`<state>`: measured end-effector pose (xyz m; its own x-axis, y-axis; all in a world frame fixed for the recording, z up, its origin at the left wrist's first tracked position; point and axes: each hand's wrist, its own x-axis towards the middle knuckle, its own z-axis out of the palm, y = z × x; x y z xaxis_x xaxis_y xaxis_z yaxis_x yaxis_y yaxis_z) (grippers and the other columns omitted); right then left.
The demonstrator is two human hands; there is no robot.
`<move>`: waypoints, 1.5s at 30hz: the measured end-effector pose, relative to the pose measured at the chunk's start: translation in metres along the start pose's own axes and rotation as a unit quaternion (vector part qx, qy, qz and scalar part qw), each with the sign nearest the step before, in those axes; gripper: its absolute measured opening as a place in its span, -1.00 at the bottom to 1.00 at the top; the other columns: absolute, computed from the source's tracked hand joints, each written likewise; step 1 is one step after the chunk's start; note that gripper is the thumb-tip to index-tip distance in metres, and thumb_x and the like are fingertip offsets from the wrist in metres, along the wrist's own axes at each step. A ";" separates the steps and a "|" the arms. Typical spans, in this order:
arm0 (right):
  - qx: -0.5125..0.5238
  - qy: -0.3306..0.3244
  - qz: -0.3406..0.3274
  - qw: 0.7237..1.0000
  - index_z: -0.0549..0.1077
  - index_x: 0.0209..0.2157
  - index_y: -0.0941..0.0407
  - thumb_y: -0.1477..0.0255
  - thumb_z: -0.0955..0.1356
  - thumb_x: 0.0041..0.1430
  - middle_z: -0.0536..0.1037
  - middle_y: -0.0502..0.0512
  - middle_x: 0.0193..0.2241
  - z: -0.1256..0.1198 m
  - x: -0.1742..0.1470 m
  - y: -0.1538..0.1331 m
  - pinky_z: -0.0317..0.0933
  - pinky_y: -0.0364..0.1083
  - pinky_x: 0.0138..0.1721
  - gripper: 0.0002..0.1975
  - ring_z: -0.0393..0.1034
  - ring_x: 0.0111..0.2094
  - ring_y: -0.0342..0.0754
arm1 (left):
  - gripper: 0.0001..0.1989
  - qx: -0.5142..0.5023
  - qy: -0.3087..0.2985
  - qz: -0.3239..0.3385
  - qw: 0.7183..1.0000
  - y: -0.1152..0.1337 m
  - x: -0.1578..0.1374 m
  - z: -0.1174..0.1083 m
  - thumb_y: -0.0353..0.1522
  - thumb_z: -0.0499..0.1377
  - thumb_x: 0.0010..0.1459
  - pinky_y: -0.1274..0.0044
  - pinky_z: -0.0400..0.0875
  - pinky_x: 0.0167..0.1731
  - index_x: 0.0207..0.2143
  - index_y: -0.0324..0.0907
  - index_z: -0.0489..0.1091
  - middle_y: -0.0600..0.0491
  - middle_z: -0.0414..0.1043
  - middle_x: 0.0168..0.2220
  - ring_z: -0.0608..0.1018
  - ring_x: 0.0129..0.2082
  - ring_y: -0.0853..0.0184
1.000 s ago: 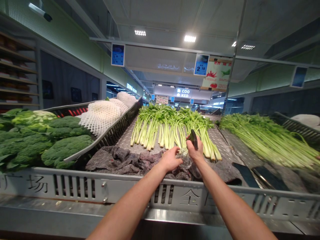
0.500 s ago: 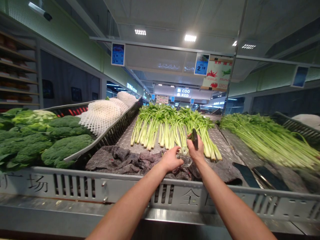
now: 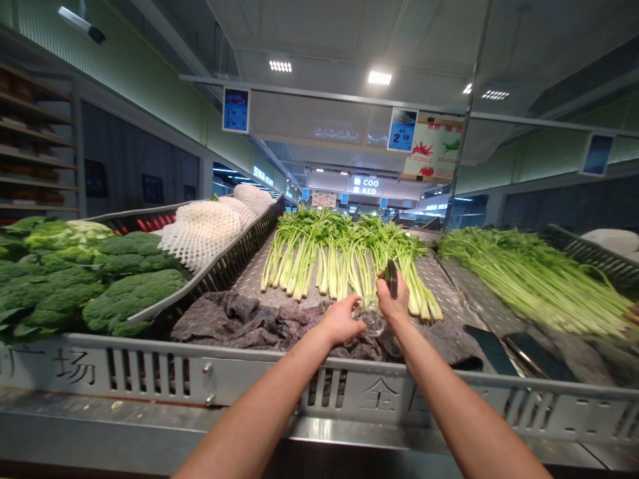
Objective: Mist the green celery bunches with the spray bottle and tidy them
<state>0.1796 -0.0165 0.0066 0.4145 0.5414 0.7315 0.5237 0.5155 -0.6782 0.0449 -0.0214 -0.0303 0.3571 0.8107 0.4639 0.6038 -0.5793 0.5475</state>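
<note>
My right hand [image 3: 394, 299] is closed around the upper part of a clear spray bottle [image 3: 374, 322] with a black head [image 3: 392, 278]. At the bottle's left side, my left hand [image 3: 344, 318] has its fingers and thumb curled about the see-through body. The far fingers of both hands are partly hidden. Just beyond lie bunches of celery [image 3: 339, 266], side by side on a sloping patterned metal shelf [image 3: 244, 283], stalk ends toward me. Under my hands a crumpled grey-brown cloth [image 3: 239, 322] runs along the shelf's front.
Broccoli [image 3: 134, 293] fills the left, beside produce in white foam nets [image 3: 200, 226] and a black slotted divider [image 3: 234, 249]. A grey slotted rail [image 3: 249, 372] crosses the front. At right, a phone [image 3: 492, 349] lies against a mirror [image 3: 539, 199]. Price signs [image 3: 402, 130] hang above.
My right hand and the black head of the spray bottle have shifted very slightly to the right and down. My left hand stays nearly in place. The celery has not moved.
</note>
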 end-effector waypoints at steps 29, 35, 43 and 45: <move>0.000 -0.011 0.040 0.999 0.37 -0.40 0.13 0.30 0.22 -0.18 0.41 0.04 -0.51 0.001 0.000 0.001 0.12 -0.11 -0.39 -0.73 0.27 -0.46 -0.05 | -0.36 0.002 -0.027 -0.019 0.999 0.004 -0.002 -0.004 -0.32 0.15 -0.22 0.49 0.29 -0.12 0.01 -0.20 0.14 -0.01 0.34 -0.07 0.41 -0.13 0.27; -0.019 -0.009 0.022 1.000 0.36 -0.45 0.13 0.31 0.21 -0.17 0.41 0.03 -0.53 -0.001 -0.001 -0.003 0.11 -0.11 -0.39 -0.76 0.27 -0.45 -0.05 | -0.37 0.000 -0.023 -0.017 1.000 0.004 -0.002 -0.004 -0.33 0.16 -0.21 0.51 0.30 -0.13 0.00 -0.19 0.15 0.00 0.35 -0.09 0.42 -0.15 0.30; -0.011 -0.022 0.023 0.999 0.37 -0.38 0.13 0.31 0.21 -0.17 0.44 0.05 -0.47 0.001 -0.001 0.000 0.13 -0.11 -0.36 -0.72 0.30 -0.41 -0.03 | -0.39 0.009 -0.025 -0.024 0.999 0.005 -0.003 -0.004 -0.31 0.17 -0.22 0.50 0.29 -0.14 -0.02 -0.21 0.18 -0.01 0.37 -0.12 0.42 -0.16 0.29; -0.008 -0.030 0.027 0.999 0.38 -0.36 0.13 0.30 0.21 -0.17 0.44 0.05 -0.47 0.001 -0.001 0.000 0.13 -0.10 -0.35 -0.70 0.30 -0.41 -0.03 | -0.39 0.012 -0.026 -0.025 0.999 0.005 -0.003 -0.005 -0.31 0.17 -0.22 0.51 0.29 -0.14 -0.02 -0.21 0.18 -0.01 0.37 -0.12 0.42 -0.16 0.29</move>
<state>0.1786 -0.0161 0.0055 0.3980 0.6073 0.6877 0.5131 0.4740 -0.7156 0.0438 -0.0270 -0.0255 0.3628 0.8419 0.3995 0.6378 -0.5369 0.5522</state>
